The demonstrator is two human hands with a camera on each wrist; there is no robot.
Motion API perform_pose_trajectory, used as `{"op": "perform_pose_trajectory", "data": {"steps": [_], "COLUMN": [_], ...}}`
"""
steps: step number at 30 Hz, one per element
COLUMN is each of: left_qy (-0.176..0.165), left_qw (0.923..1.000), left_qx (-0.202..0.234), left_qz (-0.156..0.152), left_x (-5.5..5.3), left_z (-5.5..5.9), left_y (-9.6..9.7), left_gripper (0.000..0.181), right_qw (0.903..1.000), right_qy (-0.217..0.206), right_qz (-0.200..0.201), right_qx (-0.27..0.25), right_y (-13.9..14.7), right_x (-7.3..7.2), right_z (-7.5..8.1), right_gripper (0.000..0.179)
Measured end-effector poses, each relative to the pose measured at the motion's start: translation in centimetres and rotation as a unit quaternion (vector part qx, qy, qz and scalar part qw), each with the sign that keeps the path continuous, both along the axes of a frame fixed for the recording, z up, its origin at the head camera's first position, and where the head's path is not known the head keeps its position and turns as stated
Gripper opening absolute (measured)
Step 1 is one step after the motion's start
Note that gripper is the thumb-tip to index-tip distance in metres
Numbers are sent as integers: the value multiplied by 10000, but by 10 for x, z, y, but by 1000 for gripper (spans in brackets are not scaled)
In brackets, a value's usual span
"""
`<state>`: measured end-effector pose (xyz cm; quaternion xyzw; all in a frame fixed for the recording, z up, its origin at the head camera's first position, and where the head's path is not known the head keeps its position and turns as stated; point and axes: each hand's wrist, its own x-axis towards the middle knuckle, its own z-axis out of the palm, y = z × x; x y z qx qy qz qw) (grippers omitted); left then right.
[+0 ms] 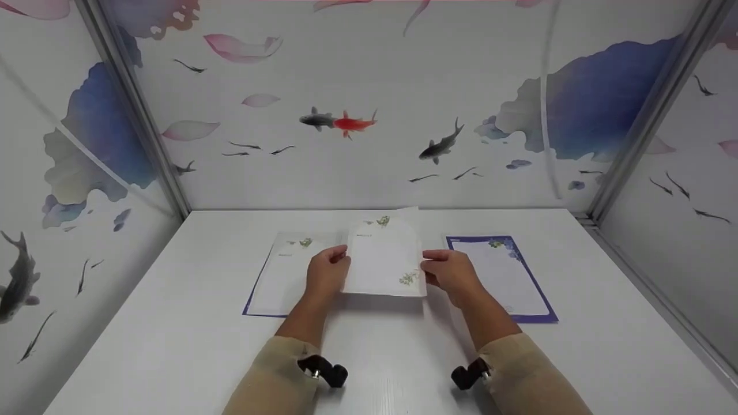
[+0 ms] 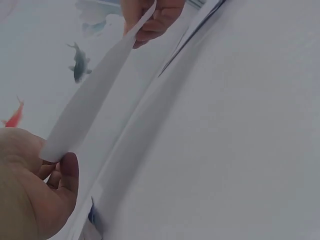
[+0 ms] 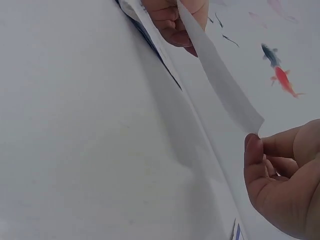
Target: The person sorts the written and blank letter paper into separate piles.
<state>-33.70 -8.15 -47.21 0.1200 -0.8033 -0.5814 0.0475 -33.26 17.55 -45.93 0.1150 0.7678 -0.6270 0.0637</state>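
Several sheets of white letter paper (image 1: 383, 259), printed with small green leaf sprigs, are held above the middle of the table. My left hand (image 1: 328, 274) pinches their left edge between thumb and fingers. At the opposite edge, my right hand (image 1: 452, 274) pinches them the same way. In the left wrist view the paper (image 2: 95, 95) appears nearly edge-on, lifted off the tabletop. How many sheets are in the hold I cannot tell. The right wrist view shows the thumb (image 3: 253, 147) pressed against the paper's corner.
Left of the held paper lies a leaf-printed sheet (image 1: 277, 282) over a blue-bordered one. A blue-bordered sheet with flowers (image 1: 499, 276) lies at the right. The white table (image 1: 380, 357) meets a fish-painted back wall (image 1: 380, 167), with side panels left and right.
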Motion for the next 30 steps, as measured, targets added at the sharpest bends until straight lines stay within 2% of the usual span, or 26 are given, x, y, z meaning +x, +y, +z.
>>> {"op": "perform_pose_trajectory", "data": {"steps": [9,15,22,26,30], "left_qy": [-242,-380,-399,-361,-370], "left_qw": [9996,9990,9991,9990,9984], "left_qx": [-90,-232,13,-3,-123], "left_qz": [58,62,159,277,411], "left_x": [6,18,29,31,30], "left_z": [2,3,3,1,-3], "left_y": [-48,-91,-137,-154,-162], "left_gripper": [38,40,40,38,37], "right_qw": [9990,9978,9950,9914,9890], "right_qy": [-97,-163,-95,-95,-71], "right_qz": [110,231,504,737,879], "right_qx": [-412,-604,-861,-1074,-1186], "right_y": [-44,-84,-124,-140,-149], "right_x": [0,5,11,15,17], "right_z": [1,-1,-1,-3,-6], "right_gripper": [33,30,33,42,49]}}
